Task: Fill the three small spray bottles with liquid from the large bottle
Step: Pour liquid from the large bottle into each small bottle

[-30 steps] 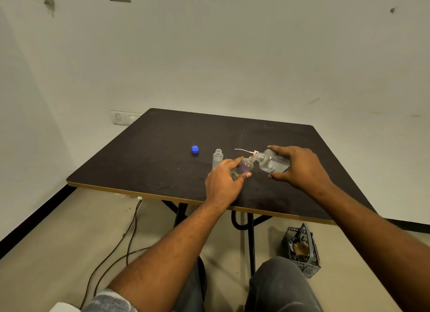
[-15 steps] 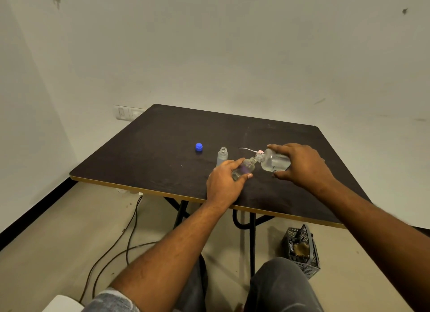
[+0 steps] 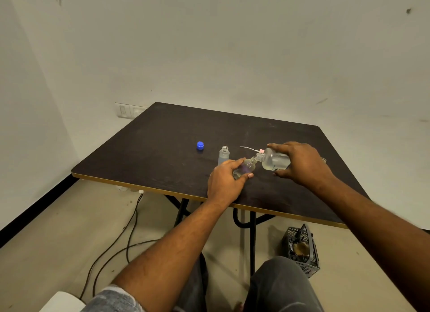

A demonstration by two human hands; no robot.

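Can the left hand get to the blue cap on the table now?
Probably not without letting go: the left hand grips the tilted small clear bottle at the mouth of the large clear bottle. Otherwise the way looks free: the small blue plastic cap lies in the open.

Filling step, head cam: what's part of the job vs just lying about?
Job: large bottle, tilted in right hand; held small bottle in left hand; standing small bottle, open; blue cap; spray head with tube.
Lying about: floor basket; cables; wall socket.
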